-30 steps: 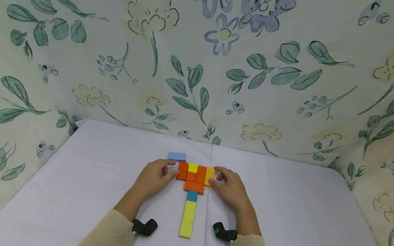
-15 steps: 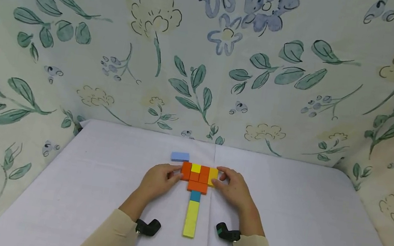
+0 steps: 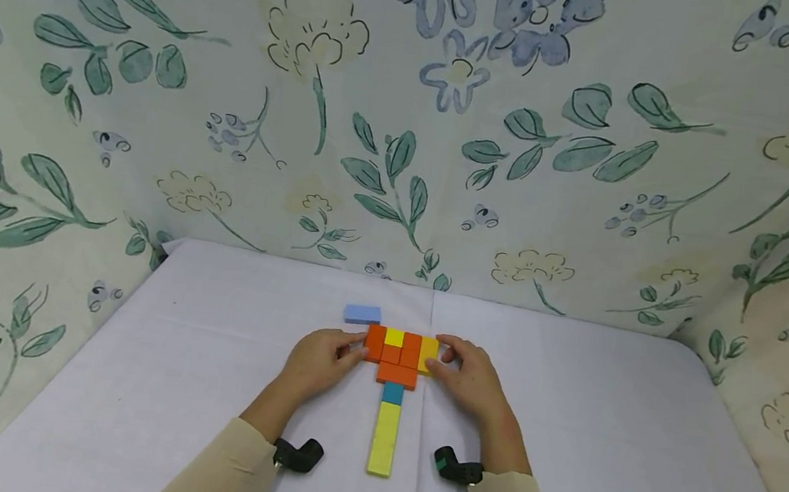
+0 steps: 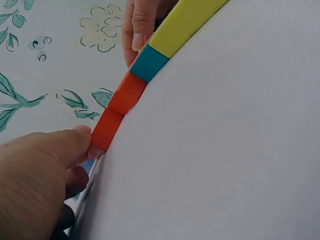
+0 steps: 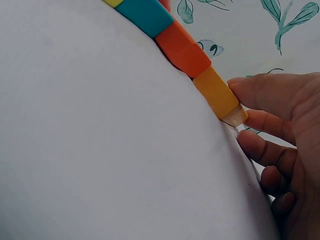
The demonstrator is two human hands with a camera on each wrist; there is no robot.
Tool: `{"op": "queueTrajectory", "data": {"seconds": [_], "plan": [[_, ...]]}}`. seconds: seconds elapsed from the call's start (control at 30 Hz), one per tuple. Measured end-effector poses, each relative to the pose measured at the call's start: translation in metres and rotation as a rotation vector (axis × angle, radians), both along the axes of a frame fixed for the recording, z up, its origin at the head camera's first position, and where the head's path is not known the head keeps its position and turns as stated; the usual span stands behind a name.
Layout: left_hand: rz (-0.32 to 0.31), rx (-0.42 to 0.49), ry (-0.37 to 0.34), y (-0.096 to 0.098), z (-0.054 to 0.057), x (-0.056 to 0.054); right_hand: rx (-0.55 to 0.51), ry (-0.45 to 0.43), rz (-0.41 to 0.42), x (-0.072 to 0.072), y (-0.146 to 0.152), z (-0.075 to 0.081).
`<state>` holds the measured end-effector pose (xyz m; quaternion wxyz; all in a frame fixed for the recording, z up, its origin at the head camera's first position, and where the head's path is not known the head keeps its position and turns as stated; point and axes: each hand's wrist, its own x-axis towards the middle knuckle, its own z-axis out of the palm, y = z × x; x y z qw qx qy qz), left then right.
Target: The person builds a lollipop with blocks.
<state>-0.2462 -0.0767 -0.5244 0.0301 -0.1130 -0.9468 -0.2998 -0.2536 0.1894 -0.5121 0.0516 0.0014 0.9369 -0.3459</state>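
Flat coloured blocks lie joined in a figure on the white cloth. In the head view, my left hand (image 3: 318, 360) pinches the outer orange block (image 3: 375, 344) with thumb and forefinger. At the row's other end, my right hand (image 3: 472, 381) pinches an amber block (image 3: 428, 355); the right wrist view shows the thumb against this amber block (image 5: 216, 92). Between them are a small yellow block (image 3: 393, 337) and more orange blocks. Below runs a crosswise orange block (image 3: 396, 375), then a teal block (image 3: 392, 394) and a long yellow strip (image 3: 383, 439).
A loose light-blue block (image 3: 362, 315) lies behind the figure's left end. White cloth (image 3: 589, 425) covers the table, and a floral curtain (image 3: 413, 114) rises at its back and sides. Each wrist wears a black camera (image 3: 298, 455).
The head view has shifted slightly, so everything appears a little further right. The left hand's fingers have settled closer on the outer orange block. The right hand keeps its place at the amber block.
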Motion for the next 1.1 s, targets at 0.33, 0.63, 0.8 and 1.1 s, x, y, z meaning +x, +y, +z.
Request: {"op": "queueTrajectory", "data": {"seconds": [0.33, 0.63, 0.8, 1.1], "plan": [[0.028, 0.044, -0.044, -0.0009, -0.0016, -0.0016, 0.001, -0.001, -0.012, 0.0004, -0.0009, -0.0021], [0.054, 0.058, -0.065, 0.0012, 0.0006, -0.0004, -0.006, -0.001, -0.025, -0.0011, -0.0017, -0.0033], [0.050, 0.066, -0.065, 0.0011, 0.0026, 0.0006, -0.009, -0.006, -0.034, -0.0014, -0.0020, -0.0035], [0.063, 0.120, -0.093, 0.0006, 0.0036, -0.0008, -0.009, -0.005, -0.030, -0.0020, -0.0011, -0.0043]]}}
